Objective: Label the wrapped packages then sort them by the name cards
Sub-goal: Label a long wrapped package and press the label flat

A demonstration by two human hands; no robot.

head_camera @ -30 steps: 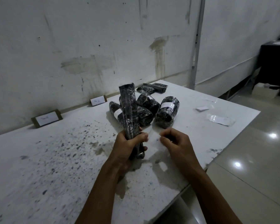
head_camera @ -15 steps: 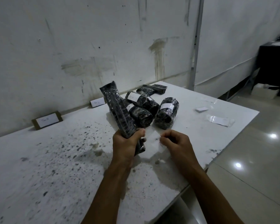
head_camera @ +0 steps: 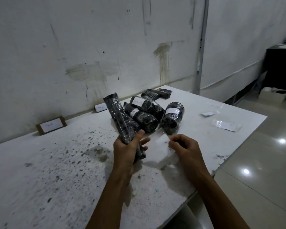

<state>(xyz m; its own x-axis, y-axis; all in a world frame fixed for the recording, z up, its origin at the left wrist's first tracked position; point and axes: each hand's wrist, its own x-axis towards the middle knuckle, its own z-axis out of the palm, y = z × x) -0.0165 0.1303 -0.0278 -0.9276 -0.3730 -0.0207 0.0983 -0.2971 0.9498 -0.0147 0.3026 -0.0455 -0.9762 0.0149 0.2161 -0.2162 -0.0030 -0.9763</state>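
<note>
Since the earlier frame the long, dark, plastic-wrapped package (head_camera: pixel 120 120) has tilted further left, gripped by the left hand (head_camera: pixel 125 151), while the right hand (head_camera: pixel 183 147) pinches a white label (head_camera: pixel 163 143).

Glossy clear plastic film is seen around the dark long wrapped package (head_camera: pixel 120 119); the white tabletop (head_camera: pixel 40 171) is matt and speckled.
</note>
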